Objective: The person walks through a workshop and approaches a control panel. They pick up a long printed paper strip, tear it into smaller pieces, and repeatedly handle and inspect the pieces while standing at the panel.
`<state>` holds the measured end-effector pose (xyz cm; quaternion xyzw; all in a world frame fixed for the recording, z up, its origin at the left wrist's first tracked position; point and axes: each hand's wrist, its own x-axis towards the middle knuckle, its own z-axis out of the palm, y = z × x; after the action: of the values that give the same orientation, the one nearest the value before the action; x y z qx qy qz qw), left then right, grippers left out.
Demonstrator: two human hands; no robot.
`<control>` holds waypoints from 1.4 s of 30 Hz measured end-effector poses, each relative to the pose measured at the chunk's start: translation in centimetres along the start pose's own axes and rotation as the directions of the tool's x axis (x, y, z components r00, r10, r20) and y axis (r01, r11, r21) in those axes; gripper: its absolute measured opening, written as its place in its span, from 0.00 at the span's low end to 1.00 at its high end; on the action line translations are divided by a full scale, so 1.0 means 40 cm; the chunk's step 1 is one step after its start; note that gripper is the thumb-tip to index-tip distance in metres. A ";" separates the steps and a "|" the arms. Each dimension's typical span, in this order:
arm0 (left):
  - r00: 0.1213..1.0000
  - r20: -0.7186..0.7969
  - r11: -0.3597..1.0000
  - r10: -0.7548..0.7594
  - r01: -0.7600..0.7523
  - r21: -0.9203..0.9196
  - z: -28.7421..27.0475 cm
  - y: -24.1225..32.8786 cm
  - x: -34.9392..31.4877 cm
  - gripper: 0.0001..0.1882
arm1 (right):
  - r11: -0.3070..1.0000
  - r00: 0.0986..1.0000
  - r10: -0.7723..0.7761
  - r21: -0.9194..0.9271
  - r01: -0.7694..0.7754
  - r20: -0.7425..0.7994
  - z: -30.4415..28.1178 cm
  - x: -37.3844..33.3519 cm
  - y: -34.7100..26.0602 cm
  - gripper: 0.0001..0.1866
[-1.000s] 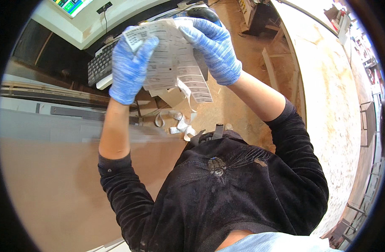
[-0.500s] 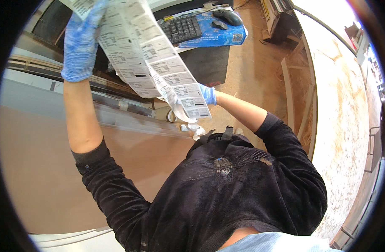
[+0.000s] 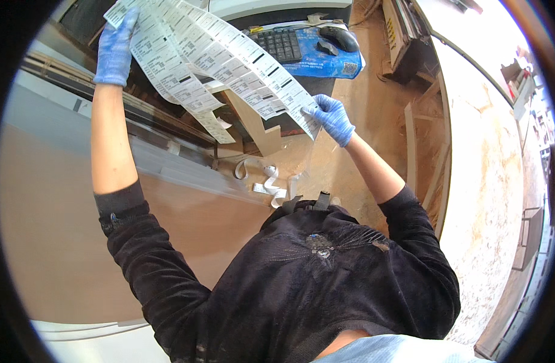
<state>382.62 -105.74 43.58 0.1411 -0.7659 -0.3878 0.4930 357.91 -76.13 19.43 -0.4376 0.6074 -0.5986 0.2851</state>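
Observation:
Both my hands wear blue-and-white knit gloves. At the upper left, my left hand (image 3: 115,51) is closed on the top ends of long white label strips (image 3: 244,71) printed with small dark text and bars. My right hand (image 3: 332,119) pinches the lower right end of one strip, which stretches slantwise between the hands. A second part of the label strips (image 3: 179,85) hangs loose below my left hand, its lower end free. The fingertips of my left hand are partly hidden by the paper.
Beyond the strips, a black keyboard (image 3: 280,46) and black mouse (image 3: 339,39) rest on a blue printed pad (image 3: 323,62). Curled white paper strips (image 3: 270,181) lie on the floor. Large brown panels (image 3: 96,242) stand at left; a pale board (image 3: 489,181) is at right.
My right hand has moved up and right, out from behind the strips, pulling one strip outward. The strips have spread apart, and the other part now hangs separately to the left.

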 end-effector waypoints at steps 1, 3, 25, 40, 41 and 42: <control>0.999 -0.009 0.999 -0.051 0.051 0.017 -0.020 -0.020 0.018 0.22 | 0.999 1.000 0.020 0.026 -0.020 0.001 0.002 -0.009 0.000 0.10; 0.999 0.000 0.999 -0.050 0.050 0.016 -0.033 -0.056 0.037 0.23 | 0.997 0.997 0.074 0.035 -0.074 0.005 0.000 -0.023 -0.004 0.09; 0.982 0.143 0.987 -0.121 0.135 -0.090 0.037 -0.051 0.034 0.22 | 0.977 0.970 0.149 0.120 -0.174 0.190 0.033 -0.033 -0.078 0.21; 0.967 0.175 0.977 -0.186 0.200 -0.069 0.041 -0.047 0.021 0.21 | 0.982 0.988 0.090 0.156 -0.109 0.125 0.051 -0.036 -0.091 0.10; 0.969 0.167 0.976 -0.184 0.200 -0.081 0.043 -0.052 0.018 0.21 | 0.982 0.989 0.082 0.157 -0.101 0.124 0.048 -0.036 -0.088 0.10; 0.970 0.159 0.975 -0.183 0.199 -0.094 0.044 -0.050 0.018 0.20 | 0.983 0.990 0.075 0.157 -0.094 0.122 0.044 -0.036 -0.084 0.10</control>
<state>380.42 -106.68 42.20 0.1576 -0.7612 -0.4843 0.4016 360.73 -75.36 22.24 -0.4207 0.5571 -0.6072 0.3795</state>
